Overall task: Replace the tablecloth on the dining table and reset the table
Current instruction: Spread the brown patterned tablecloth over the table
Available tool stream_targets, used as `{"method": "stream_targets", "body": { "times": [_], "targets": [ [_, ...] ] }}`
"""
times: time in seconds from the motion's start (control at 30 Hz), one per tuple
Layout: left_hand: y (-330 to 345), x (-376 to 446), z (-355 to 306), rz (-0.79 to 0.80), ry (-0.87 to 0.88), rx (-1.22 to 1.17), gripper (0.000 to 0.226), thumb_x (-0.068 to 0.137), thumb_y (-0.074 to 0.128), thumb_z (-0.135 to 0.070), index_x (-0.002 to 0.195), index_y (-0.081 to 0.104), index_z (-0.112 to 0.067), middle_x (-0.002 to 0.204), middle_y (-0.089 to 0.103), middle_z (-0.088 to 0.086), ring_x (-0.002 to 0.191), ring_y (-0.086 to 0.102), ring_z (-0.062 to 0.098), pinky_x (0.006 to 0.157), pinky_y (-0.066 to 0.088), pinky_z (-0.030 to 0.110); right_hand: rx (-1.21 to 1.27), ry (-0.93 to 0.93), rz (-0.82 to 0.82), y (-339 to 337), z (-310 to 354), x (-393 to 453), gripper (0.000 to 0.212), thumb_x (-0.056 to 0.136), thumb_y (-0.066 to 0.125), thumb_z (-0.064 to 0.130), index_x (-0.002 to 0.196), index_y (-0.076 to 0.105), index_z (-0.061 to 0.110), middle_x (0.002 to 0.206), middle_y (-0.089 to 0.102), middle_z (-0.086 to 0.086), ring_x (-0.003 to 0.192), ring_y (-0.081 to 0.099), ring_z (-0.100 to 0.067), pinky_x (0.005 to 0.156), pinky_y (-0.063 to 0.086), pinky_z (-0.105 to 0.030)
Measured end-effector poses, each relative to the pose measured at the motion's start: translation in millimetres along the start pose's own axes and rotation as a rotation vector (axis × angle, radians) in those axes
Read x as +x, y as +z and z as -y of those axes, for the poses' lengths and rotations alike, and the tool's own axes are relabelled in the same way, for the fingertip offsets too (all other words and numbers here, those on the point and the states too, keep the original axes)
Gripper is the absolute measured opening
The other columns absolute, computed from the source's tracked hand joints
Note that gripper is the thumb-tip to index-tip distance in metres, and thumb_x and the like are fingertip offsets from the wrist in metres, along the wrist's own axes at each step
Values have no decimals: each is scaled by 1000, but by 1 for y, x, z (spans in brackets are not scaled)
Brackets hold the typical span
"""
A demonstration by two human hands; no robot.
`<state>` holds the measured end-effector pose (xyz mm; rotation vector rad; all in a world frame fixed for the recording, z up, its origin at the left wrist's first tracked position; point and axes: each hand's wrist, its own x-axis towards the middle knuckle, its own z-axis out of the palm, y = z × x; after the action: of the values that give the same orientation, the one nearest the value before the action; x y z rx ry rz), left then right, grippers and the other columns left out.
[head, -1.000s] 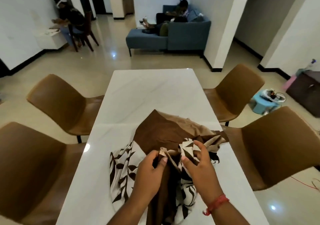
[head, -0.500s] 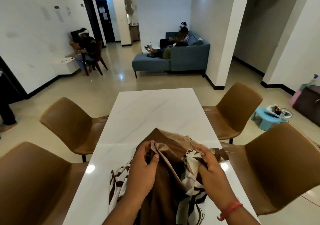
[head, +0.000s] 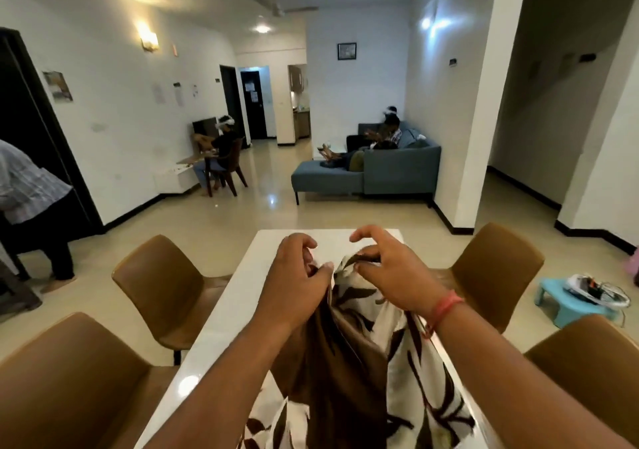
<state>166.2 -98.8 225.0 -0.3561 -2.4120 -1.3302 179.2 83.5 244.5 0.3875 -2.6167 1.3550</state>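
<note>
Head | both hands (head: pixel 297 286) (head: pixel 390 272) pinch tablecloth (head: pixel 363 355) | cloth hides table (head: pixel 221 313) middle

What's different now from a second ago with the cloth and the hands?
Both hands have lifted the patterned cloth up off the white table: it lay bunched on the top, now it hangs from the grip. The left hand still pinches its top edge; the right hand holds the edge beside it, forefinger and thumb now spread. The view has tilted up. The brown chairs have not moved.
</note>
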Motion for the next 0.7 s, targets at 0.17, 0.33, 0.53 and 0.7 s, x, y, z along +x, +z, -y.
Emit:
{"method": "stream_targets", "body": {
  "times": [0.17, 0.33, 0.53, 0.7],
  "targets": [
    [-4, 29, -47, 424, 52, 65, 54, 90, 67, -26, 137, 41, -33, 116, 59, -14, 103, 59, 7, 87, 46, 24, -320, -210, 144, -34, 49, 34, 30, 94, 61, 16, 113, 45, 32, 99, 71, 0, 83, 69, -16, 69, 61, -35],
    [-9, 50, -53, 116, 119, 260, 11, 94, 57, -21, 92, 67, -18, 83, 65, -5, 77, 60, 15, 63, 42, 21, -489, -214, 54, -48, 53, 40, 30, 91, 64, 20, 116, 49, 26, 97, 60, 6, 86, 60, -12, 76, 54, -28],
    [-31, 46, -43, -108, 7, 117, 17, 99, 50, -16, 89, 64, -17, 78, 60, -5, 71, 55, 8, 57, 34, 12, -678, 94, -16, -66, -5, 32, 9, 91, 57, 15, 86, 60, 22, 81, 59, 3, 81, 59, -20, 73, 51, -31],
    [-62, 42, -24, -238, -21, 72, 17, 96, 53, -11, 89, 65, -21, 84, 63, -5, 77, 55, 6, 61, 36, 16, -767, 155, -241, -97, -19, 26, 16, 92, 55, 10, 90, 69, 17, 89, 67, -5, 85, 64, -24, 80, 55, -35]
  ]
}}
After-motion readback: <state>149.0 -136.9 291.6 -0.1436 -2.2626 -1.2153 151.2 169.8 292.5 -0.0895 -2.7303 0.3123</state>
